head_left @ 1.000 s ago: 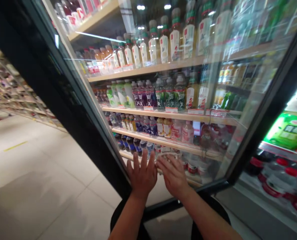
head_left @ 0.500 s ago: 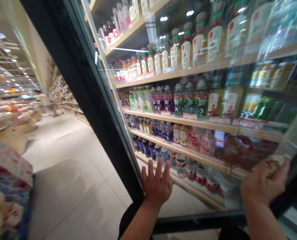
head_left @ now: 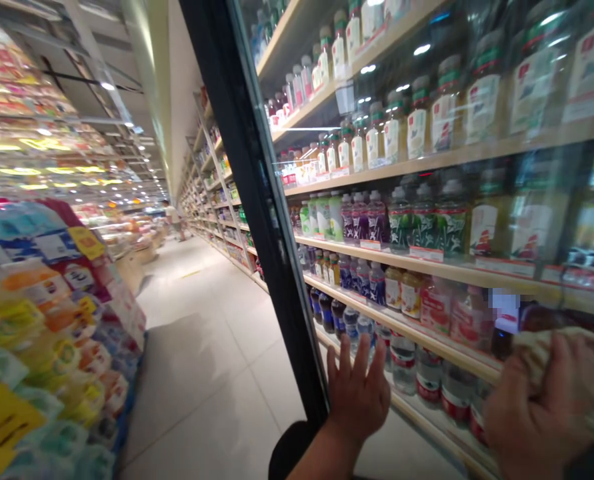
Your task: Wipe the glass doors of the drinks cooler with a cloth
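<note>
My left hand [head_left: 357, 393] lies flat, fingers spread, on the lower glass of a cooler door [head_left: 427, 220], close to its black frame [head_left: 257, 200]. My right hand [head_left: 544, 413] is at the lower right of the glass, closed on a pale crumpled cloth [head_left: 539, 347] pressed against the pane. Behind the glass stand shelves of bottled drinks [head_left: 371, 220] in several rows.
A stack of colourful packaged goods [head_left: 47, 333] with yellow tags fills the left foreground. A tiled aisle [head_left: 201, 347] runs away between it and the coolers, with more shelving [head_left: 211, 193] along the right side. A distant person [head_left: 174, 217] stands far down the aisle.
My right hand has moved away from the left hand to the right across the glass, holding the cloth. The view has swung left and up, revealing the aisle and the goods stack.
</note>
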A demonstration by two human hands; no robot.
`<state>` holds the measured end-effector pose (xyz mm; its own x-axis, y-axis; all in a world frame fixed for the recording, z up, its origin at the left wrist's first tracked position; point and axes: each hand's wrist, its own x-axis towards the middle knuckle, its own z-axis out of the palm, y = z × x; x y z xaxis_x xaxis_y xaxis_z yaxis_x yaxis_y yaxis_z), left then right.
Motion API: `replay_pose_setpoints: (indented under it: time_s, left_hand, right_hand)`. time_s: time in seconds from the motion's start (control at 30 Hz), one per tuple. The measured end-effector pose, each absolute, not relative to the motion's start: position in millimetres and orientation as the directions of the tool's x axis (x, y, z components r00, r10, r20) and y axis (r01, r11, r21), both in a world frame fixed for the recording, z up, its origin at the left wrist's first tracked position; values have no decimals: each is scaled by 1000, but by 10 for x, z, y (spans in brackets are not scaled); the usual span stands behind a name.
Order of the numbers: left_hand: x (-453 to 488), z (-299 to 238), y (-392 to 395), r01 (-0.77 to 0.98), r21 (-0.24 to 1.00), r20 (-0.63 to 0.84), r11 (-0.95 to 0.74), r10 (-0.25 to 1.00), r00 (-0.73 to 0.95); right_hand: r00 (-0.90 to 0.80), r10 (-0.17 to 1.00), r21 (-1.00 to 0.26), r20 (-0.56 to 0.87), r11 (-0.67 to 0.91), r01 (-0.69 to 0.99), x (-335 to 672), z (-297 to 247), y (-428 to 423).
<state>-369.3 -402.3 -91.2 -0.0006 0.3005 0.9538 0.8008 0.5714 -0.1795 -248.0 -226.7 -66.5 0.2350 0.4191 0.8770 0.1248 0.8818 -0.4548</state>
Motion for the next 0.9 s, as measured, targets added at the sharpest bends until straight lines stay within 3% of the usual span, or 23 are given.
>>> replay_pose_setpoints:
  time_s: [0.27, 0.4, 0.53, 0.67, 0.8, 0.9]
  left_hand:
    - [-3723, -903, -4015, 825, -183, 960, 534, 277, 33]
    - [-3748, -886, -4023, 819, -195, 954, 540, 299, 30]
    - [-3773, -845, -4043, 810, -204, 950, 550, 311, 28]
    - [-3865, -797, -4046, 783, -273, 941, 559, 325, 96]
    - [-3916, -771, -4028, 767, -302, 939, 566, 316, 136]
    - [-3917, -766, -4013, 776, -306, 938, 551, 315, 145]
  right_hand:
    - [-174, 20, -28, 984, 999, -44, -2808, -850, -2822]
    - [-148, -5, 13, 989, 998, 53, -2701, -764, -2554]
    - [29, 135, -138, 990, 977, 159, -2437, -601, -2066]
    - [203, 432, -467, 879, 865, 182, -2144, -651, -1637]
    - [413, 804, -870, 428, 491, -53, -2000, -854, -1444]
    - [458, 874, -929, 160, 290, -230, -2020, -907, -1457]
